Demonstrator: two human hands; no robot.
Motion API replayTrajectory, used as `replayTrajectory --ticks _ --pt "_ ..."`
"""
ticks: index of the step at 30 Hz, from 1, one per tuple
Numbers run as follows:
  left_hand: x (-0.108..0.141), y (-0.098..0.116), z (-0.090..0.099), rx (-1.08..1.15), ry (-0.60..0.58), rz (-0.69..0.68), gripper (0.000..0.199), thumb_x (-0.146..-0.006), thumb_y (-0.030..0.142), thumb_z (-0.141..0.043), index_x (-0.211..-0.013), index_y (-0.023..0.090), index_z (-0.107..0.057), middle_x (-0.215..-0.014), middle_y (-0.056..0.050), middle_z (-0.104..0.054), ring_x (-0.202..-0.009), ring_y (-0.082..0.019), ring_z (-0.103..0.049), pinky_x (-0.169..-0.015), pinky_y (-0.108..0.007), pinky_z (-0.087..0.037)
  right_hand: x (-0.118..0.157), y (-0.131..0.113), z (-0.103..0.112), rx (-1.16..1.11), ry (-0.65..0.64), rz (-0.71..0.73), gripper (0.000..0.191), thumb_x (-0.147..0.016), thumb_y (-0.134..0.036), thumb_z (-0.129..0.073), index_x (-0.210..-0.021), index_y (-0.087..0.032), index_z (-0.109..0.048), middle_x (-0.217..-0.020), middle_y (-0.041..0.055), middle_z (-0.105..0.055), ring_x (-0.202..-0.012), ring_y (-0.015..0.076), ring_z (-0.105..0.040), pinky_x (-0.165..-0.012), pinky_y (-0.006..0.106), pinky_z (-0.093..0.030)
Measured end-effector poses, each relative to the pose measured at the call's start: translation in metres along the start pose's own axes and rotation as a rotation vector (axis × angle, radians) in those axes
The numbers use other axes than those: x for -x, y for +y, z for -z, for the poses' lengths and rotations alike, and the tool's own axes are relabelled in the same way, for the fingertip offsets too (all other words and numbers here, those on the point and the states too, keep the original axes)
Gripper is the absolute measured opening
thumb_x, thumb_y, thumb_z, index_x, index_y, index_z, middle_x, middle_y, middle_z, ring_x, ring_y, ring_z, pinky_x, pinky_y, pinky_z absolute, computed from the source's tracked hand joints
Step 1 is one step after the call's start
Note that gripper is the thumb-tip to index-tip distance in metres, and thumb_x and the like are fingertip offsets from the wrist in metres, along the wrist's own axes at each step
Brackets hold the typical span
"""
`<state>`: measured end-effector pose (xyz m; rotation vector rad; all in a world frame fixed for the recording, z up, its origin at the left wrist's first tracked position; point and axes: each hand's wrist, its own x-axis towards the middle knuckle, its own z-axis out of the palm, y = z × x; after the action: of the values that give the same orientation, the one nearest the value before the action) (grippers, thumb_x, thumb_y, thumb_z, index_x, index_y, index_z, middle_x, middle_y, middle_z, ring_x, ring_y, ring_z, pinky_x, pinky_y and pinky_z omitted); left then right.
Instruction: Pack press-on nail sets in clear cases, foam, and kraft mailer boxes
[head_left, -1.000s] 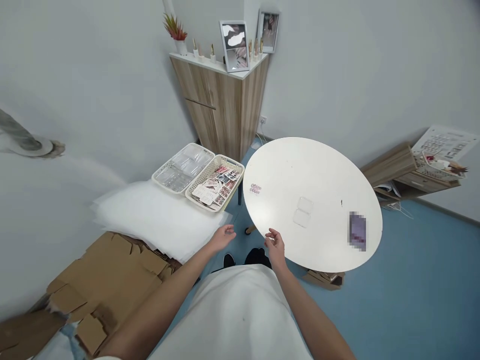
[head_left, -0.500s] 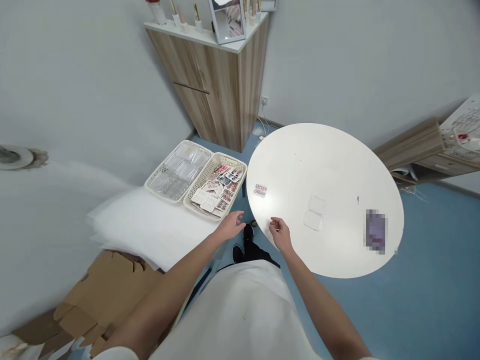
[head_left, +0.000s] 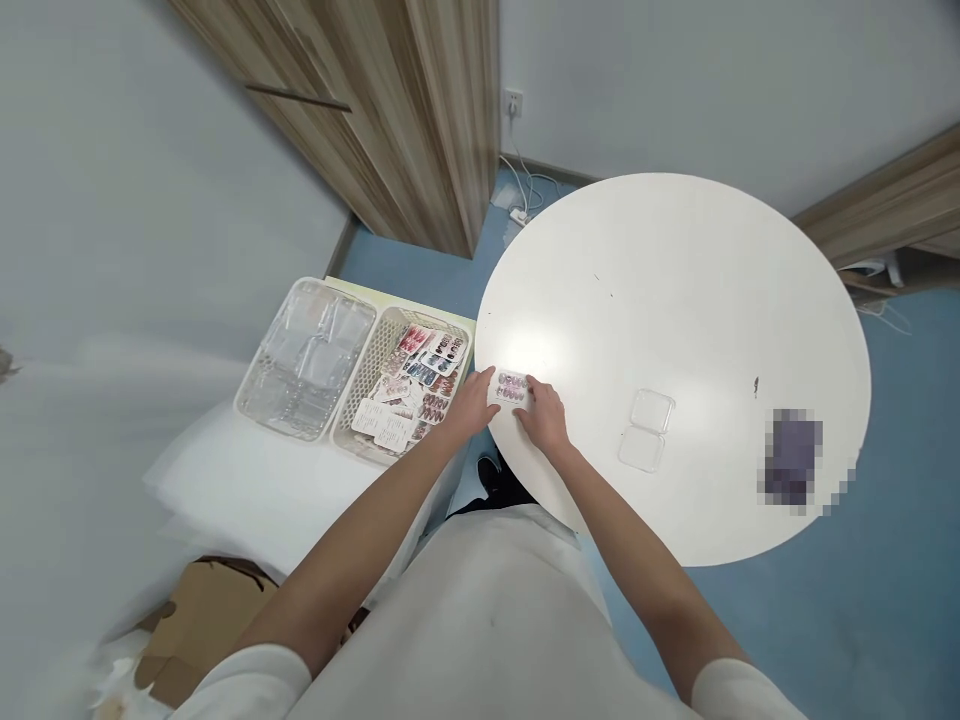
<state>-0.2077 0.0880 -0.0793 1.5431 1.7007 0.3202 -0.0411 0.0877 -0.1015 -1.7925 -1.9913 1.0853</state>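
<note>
Blue floor surrounds the white table [head_left: 720, 290]. Left hand [head_left: 474, 402] and right hand [head_left: 546, 416] grip the patterned card [head_left: 512, 387] between them.

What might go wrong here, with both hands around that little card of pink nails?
The card lies near the edge of the round table, so a nudge from the left hand or right hand might send it off. The left arm also passes close to the basket and might disturb its loosely heaped cards.
</note>
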Motion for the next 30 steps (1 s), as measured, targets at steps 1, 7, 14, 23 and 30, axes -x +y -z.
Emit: replayTrajectory --ticks 1,7,14,23,30 --pt "-0.003 0.000 -0.001 0.001 -0.010 0.002 0.070 -0.065 0.016 -0.064 -0.129 0.019 -0.033 -0.107 -0.010 -0.050 -0.088 -0.022 -0.053 -0.080 -0.035 -0.041 -0.003 0.000 0.000 0.016 -0.007 -0.006 0.060 -0.071 -0.025 -0.054 -0.127 -0.025 -0.033 -0.104 0.0070 -0.050 -0.097 0.0247 -0.046 -0.083 0.042 -0.038" --pt "-0.013 -0.003 -0.005 -0.033 -0.030 0.002 0.067 -0.068 0.019 -0.063 -0.129 0.020 -0.033 -0.101 -0.008 -0.050 -0.088 -0.023 -0.053 -0.079 -0.035 -0.041 -0.007 0.001 0.001 0.035 -0.021 -0.028 0.063 -0.071 -0.026 -0.055 -0.129 -0.027 -0.031 -0.096 0.0062 -0.051 -0.088 0.0240 -0.047 -0.075 0.038 -0.039" --pt "-0.013 -0.004 -0.010 -0.050 -0.014 -0.027 0.055 -0.071 0.014 -0.057 -0.122 0.021 -0.039 -0.104 -0.008 -0.048 -0.082 -0.020 -0.053 -0.073 -0.032 -0.043 -0.008 -0.002 0.000 0.079 -0.021 -0.028 0.058 -0.071 -0.023 -0.055 -0.125 -0.024 -0.035 -0.099 0.0071 -0.052 -0.089 0.0240 -0.047 -0.075 0.037 -0.039" --pt "0.005 -0.002 -0.017 0.058 0.029 -0.072 0.065 -0.068 0.021 -0.059 -0.126 0.019 -0.031 -0.108 -0.009 -0.045 -0.084 -0.018 -0.050 -0.074 -0.033 -0.044 0.007 -0.004 -0.009 0.049 0.053 0.023 0.053 -0.075 -0.015 -0.046 -0.126 -0.017 -0.033 -0.105 0.0092 -0.054 -0.096 0.0225 -0.049 -0.083 0.039 -0.038" --pt "0.047 -0.002 -0.011 0.116 0.070 -0.141 0.065 -0.067 0.021 -0.058 -0.126 0.019 -0.032 -0.106 -0.008 -0.046 -0.086 -0.018 -0.050 -0.076 -0.032 -0.044 0.044 -0.010 -0.011 -0.035 0.119 0.162 0.057 -0.075 -0.013 -0.042 -0.129 -0.017 -0.027 -0.111 0.0096 -0.050 -0.097 0.0214 -0.049 -0.082 0.037 -0.043"
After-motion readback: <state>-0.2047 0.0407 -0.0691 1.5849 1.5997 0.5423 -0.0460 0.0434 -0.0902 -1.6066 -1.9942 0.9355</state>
